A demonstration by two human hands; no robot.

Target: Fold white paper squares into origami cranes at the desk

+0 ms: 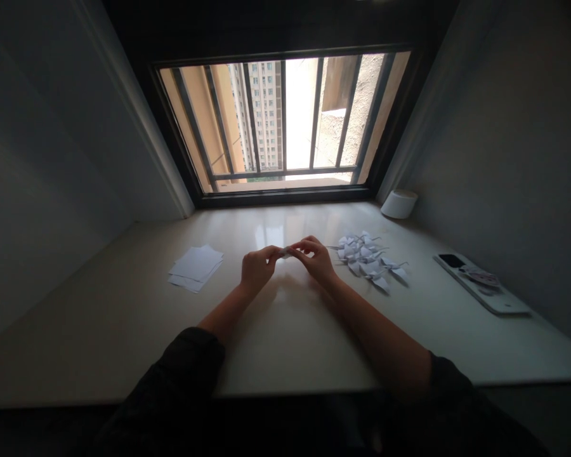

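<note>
Between my two hands, above the middle of the pale tabletop, is a small folded piece of paper point(286, 252). My left hand point(258, 266) pinches its left side between thumb and fingers. On the other side, the thumb and fingertips of my right hand point(315, 257) close on it as well. Most of the paper is hidden by the fingertips, so its shape cannot be made out. To the right of my right hand lies a cluster of folded white paper cranes point(361, 254). A loose stack of white paper sheets point(196, 265) lies flat to the left of my left hand.
A phone point(480, 284) in a light case lies at the right side of the tabletop point(285, 343). Near the back right corner stands a white round object point(399, 204). Behind the surface is a barred window point(285, 120) with a dark frame. Walls flank both sides.
</note>
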